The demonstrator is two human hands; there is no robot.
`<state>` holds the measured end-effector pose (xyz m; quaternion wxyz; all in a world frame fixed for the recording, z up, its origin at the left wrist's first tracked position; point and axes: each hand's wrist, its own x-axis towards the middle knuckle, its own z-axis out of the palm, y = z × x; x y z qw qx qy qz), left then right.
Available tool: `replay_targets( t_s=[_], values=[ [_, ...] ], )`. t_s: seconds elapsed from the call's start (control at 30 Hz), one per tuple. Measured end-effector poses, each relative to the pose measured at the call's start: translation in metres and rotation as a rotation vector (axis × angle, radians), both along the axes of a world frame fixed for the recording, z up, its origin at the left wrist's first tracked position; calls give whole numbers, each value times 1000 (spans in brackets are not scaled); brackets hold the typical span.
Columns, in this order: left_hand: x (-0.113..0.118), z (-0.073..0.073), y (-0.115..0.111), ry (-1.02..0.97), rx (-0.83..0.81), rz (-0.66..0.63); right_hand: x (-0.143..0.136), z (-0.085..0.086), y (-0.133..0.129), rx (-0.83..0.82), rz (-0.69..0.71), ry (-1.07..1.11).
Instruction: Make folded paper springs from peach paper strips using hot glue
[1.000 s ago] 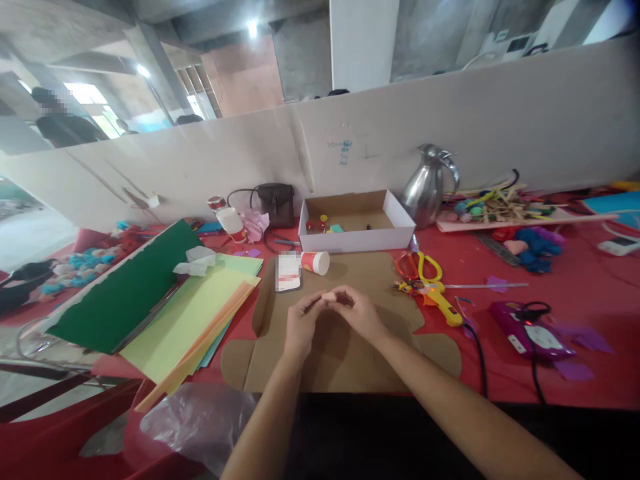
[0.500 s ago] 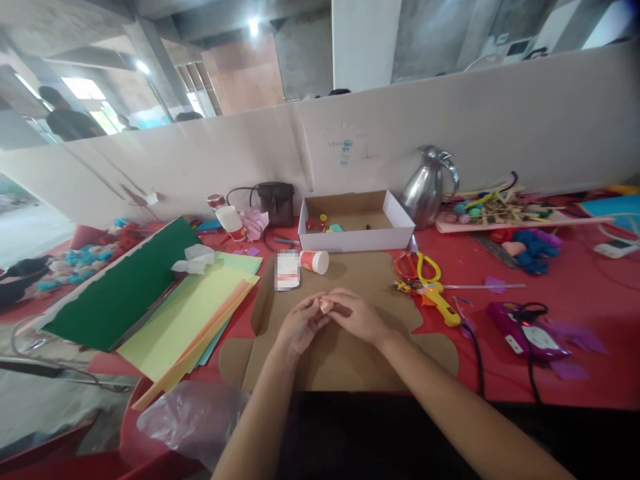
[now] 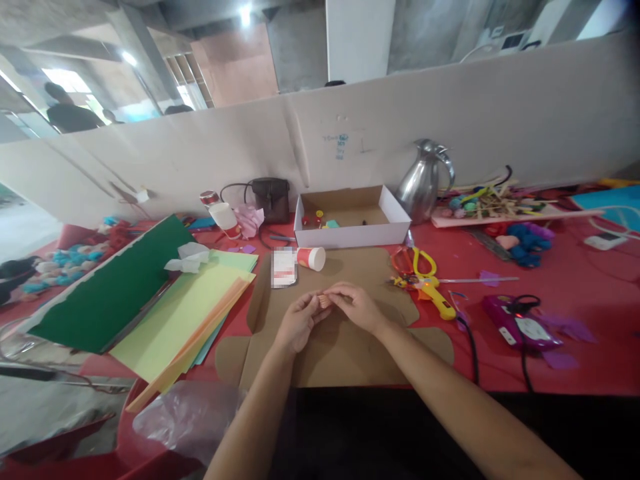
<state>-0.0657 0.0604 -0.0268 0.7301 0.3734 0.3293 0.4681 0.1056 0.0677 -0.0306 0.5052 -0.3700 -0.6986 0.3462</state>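
Note:
Between the fingertips of both hands is a small ridged peach-coloured piece [image 3: 325,301]; I cannot make out its material. My left hand [image 3: 301,321] pinches it from the left with curled fingers. From the right, my right hand [image 3: 356,305] grips it between thumb and fingers. Both hands are above a flattened brown cardboard sheet [image 3: 350,363]. Just beyond them a red and white paper cup [image 3: 312,259] lies on its side, touching or close to a white card [image 3: 284,268] with a blurred face.
Right of the cardboard are pliers [image 3: 424,261], a yellow glue gun [image 3: 440,301] and a purple device [image 3: 520,323] with cords. Behind stand a white box [image 3: 353,235] and a steel jug [image 3: 423,180]. Coloured paper sheets [image 3: 175,313] and a green panel [image 3: 110,293] lie left.
The peach piece has turned between my fingers, so its ridged side now shows. My right fingers have shifted slightly around it. The whole view has moved a little.

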Motion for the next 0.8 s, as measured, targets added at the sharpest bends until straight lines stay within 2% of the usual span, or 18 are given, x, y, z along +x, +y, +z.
replay_targets(
  t_s=[0.4,0.53,0.63,0.7,0.8],
  values=[
    [-3,6,0,4,-33,-28,-4,1,-3,-78,-40,52],
    [-3,6,1,18,-69,9,2,17,-7,-96,-103,-5],
    [-4,4,2,3,-95,24,39,37,-14,-101,-263,-230],
    [-4,3,3,-11,-98,21,77,45,-21,-84,-467,-428],
    [-4,0,4,-6,-86,13,134,39,-31,-198,-720,-738]
  ],
)
